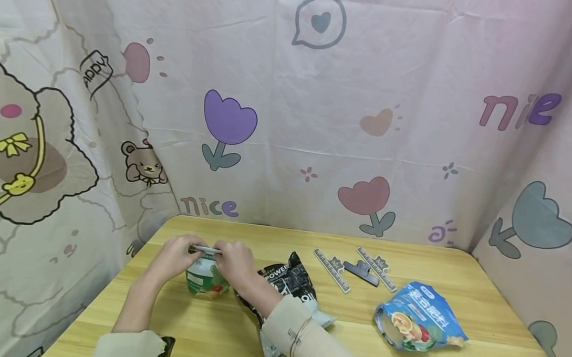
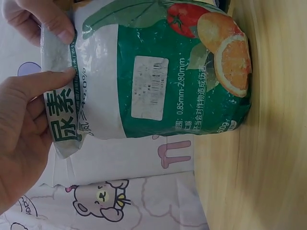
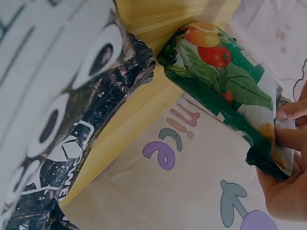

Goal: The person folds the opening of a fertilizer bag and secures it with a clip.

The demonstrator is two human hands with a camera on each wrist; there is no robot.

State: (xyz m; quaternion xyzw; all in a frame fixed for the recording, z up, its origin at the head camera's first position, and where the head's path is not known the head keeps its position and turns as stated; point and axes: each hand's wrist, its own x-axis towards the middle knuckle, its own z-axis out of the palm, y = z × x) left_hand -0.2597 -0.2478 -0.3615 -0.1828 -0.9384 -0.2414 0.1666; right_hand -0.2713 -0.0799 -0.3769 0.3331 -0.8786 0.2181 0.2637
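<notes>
Pinching the folded top of a green-and-white bag (image 1: 202,274), a person in pale sleeves (image 1: 304,331) sits both hands close together above a wooden table (image 1: 204,338). The left hand (image 1: 172,256) grips one end of the fold between its thumb and curled fingers, while the right hand (image 1: 236,261) pinches the opposite end. The bag stands upright toward the left of the tabletop, its front bearing a white label (image 2: 149,88) and printed fruit (image 2: 232,64), seen from the left wrist.

Just to its right, a crumpled black-and-white bag (image 1: 294,278) lies partly hidden from the head camera by the right forearm (image 1: 263,296). Farther right are three clips: a pale clip with ruler markings (image 1: 331,270), a dark gray clip (image 1: 362,273) and a second pale clip (image 1: 379,272), the gray one between the other two. A blue bag (image 1: 428,315), also printed with fruit, lies on the table's right side, near the clips. Behind the table hangs a pale cloth (image 1: 293,110) decorated with tulips, hearts and the word "nice."
</notes>
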